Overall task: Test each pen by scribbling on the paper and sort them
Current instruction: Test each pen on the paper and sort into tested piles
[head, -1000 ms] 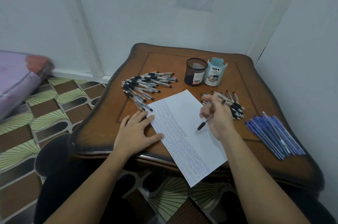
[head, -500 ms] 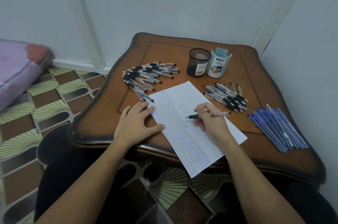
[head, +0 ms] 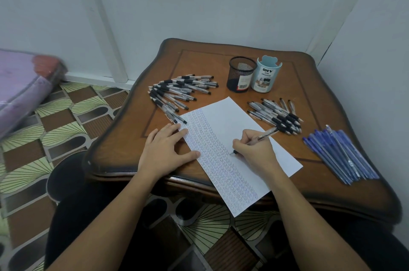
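A white paper (head: 230, 124) lies diagonally on the wooden table (head: 221, 62), its left strip filled with rows of scribbles. My right hand (head: 256, 151) grips a clear black-tipped pen (head: 265, 134) in a writing hold, tip touching the paper beside the scribbles. My left hand (head: 164, 152) lies flat, fingers spread, pressing on the paper's left edge. A fan of black-grip pens (head: 181, 91) sits at the back left. A smaller pile of the same pens (head: 276, 115) lies right of the paper. Several blue pens (head: 338, 155) lie at the far right.
A black mesh pen cup (head: 240, 74) and a pale blue cup marked DIY (head: 266, 76) stand side by side at the back of the table. White walls close in behind and to the right. Patterned floor tiles and a purple bundle (head: 22, 84) are to the left.
My right hand carried the pen from beside the right pile down onto the paper and turned it into a writing hold, tip now touching. My left hand stayed put.
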`<state>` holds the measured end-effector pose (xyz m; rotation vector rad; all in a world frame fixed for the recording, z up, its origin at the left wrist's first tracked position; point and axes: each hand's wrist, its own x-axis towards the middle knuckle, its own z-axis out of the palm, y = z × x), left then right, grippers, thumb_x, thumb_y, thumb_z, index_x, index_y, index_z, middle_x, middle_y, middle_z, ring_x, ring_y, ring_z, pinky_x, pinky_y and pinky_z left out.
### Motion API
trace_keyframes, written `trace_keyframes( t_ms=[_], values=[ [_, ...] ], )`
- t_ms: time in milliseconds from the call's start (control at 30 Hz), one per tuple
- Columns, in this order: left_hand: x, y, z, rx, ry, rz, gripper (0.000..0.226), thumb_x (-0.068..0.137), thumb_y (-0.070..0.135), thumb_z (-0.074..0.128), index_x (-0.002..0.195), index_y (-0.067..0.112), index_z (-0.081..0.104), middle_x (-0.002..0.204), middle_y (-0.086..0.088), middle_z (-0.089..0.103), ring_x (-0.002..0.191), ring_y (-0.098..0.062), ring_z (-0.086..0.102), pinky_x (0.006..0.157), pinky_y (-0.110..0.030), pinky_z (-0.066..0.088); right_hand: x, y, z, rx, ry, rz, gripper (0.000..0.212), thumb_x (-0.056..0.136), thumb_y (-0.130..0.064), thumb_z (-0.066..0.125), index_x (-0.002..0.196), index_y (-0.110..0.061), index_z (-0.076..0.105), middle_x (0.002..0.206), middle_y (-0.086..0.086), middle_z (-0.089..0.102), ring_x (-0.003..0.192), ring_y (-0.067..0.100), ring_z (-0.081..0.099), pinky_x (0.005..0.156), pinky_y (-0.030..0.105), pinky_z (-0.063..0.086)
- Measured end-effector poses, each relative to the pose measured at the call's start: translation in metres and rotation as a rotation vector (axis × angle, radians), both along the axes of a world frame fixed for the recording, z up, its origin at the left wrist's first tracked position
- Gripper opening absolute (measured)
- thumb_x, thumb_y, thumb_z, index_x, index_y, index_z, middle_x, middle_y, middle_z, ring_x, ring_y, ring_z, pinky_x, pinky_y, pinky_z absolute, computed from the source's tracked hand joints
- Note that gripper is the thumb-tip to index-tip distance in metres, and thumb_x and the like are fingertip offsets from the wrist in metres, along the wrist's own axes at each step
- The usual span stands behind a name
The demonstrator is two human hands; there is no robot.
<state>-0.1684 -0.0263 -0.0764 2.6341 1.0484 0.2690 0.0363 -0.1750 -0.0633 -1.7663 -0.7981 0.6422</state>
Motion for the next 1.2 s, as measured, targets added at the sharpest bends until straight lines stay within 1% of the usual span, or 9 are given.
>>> trace_keyframes(
  t_ms=[100, 200, 300, 533, 667, 700, 800, 967, 1200],
  values=[
    [0.0003, 0.0008, -0.0003, 0.002, -0.002, 0.003, 0.097, 0.063, 0.094, 0.024, 0.143, 0.040, 0.042, 0.155, 0.014, 0.030, 0.146, -0.007, 0.016, 0.119, -0.037, 0.002, -0.0013, -0.0021, -0.0026, 0.023, -0.020, -0.002, 0.040, 0.084, -0.009, 0.071, 0.052, -0.016, 0.048, 0.051, -0.004, 0.047, 0.060, 0.016, 0.047, 0.060, 0.035, 0.042],
    [0.0006, 0.0008, 0.0002, 0.002, 0.000, 0.004, 0.101, 0.061, 0.096, 0.021, 0.143, 0.040, 0.042, 0.155, 0.014, 0.030, 0.146, -0.007, 0.016, 0.119, -0.036, 0.002, 0.0001, -0.0016, -0.0031, 0.031, -0.011, 0.030, 0.043, 0.082, -0.007, 0.070, 0.048, -0.019, 0.047, 0.053, 0.001, 0.046, 0.059, 0.017, 0.049, 0.061, 0.037, 0.043],
    [0.0009, 0.0004, 0.0009, 0.002, -0.006, 0.004, 0.108, 0.058, 0.100, 0.015, 0.143, 0.039, 0.042, 0.155, 0.014, 0.030, 0.146, -0.007, 0.017, 0.119, -0.037, 0.003, 0.0000, -0.0011, -0.0035, 0.028, -0.003, 0.051, 0.048, 0.082, -0.006, 0.070, 0.044, -0.024, 0.046, 0.050, -0.004, 0.044, 0.053, 0.009, 0.048, 0.061, 0.035, 0.043],
    [0.0009, 0.0002, 0.0011, -0.003, 0.008, 0.011, 0.103, 0.060, 0.096, 0.020, 0.143, 0.040, 0.041, 0.156, 0.015, 0.028, 0.146, -0.007, 0.015, 0.118, -0.035, 0.001, -0.0009, -0.0004, -0.0022, 0.029, -0.003, 0.062, 0.051, 0.081, -0.006, 0.068, 0.042, -0.027, 0.043, 0.050, -0.006, 0.039, 0.052, 0.010, 0.040, 0.062, 0.036, 0.039],
    [0.0012, 0.0001, 0.0010, -0.004, 0.003, 0.011, 0.103, 0.060, 0.097, 0.020, 0.143, 0.040, 0.041, 0.156, 0.015, 0.029, 0.146, -0.007, 0.016, 0.118, -0.034, 0.000, 0.0017, -0.0010, -0.0015, 0.026, 0.038, 0.071, 0.049, 0.081, -0.008, 0.068, 0.044, -0.026, 0.043, 0.052, -0.006, 0.040, 0.056, 0.012, 0.047, 0.066, 0.040, 0.048],
    [0.0010, 0.0000, 0.0010, -0.003, 0.002, 0.012, 0.103, 0.060, 0.097, 0.020, 0.143, 0.040, 0.041, 0.156, 0.015, 0.029, 0.146, -0.007, 0.016, 0.118, -0.035, 0.000, 0.0017, -0.0011, -0.0009, 0.028, 0.042, 0.065, 0.051, 0.082, -0.007, 0.069, 0.043, -0.025, 0.043, 0.052, -0.006, 0.041, 0.058, 0.013, 0.050, 0.066, 0.038, 0.049],
    [0.0006, 0.0002, 0.0014, -0.005, 0.008, 0.014, 0.103, 0.060, 0.096, 0.021, 0.143, 0.040, 0.041, 0.156, 0.015, 0.029, 0.146, -0.007, 0.016, 0.118, -0.035, 0.000, -0.0011, 0.0000, 0.0009, 0.014, -0.008, 0.052, 0.052, 0.084, -0.008, 0.070, 0.042, -0.027, 0.046, 0.050, -0.008, 0.044, 0.058, 0.013, 0.049, 0.061, 0.035, 0.043],
    [0.0012, -0.0004, 0.0021, -0.011, -0.001, 0.009, 0.102, 0.060, 0.095, 0.022, 0.143, 0.039, 0.041, 0.156, 0.014, 0.029, 0.146, -0.007, 0.016, 0.118, -0.035, 0.001, 0.0002, -0.0007, 0.0006, 0.006, 0.025, 0.016, 0.051, 0.086, -0.009, 0.069, 0.043, -0.028, 0.049, 0.050, -0.009, 0.045, 0.062, 0.016, 0.052, 0.067, 0.040, 0.048],
    [0.0009, -0.0006, 0.0024, -0.016, -0.010, 0.008, 0.102, 0.060, 0.096, 0.022, 0.143, 0.039, 0.042, 0.155, 0.015, 0.030, 0.146, -0.007, 0.016, 0.118, -0.036, 0.001, -0.0025, -0.0010, 0.0017, -0.007, -0.016, 0.020, 0.050, 0.086, -0.008, 0.069, 0.044, -0.026, 0.048, 0.049, -0.009, 0.044, 0.060, 0.015, 0.050, 0.063, 0.038, 0.045]
  ],
)
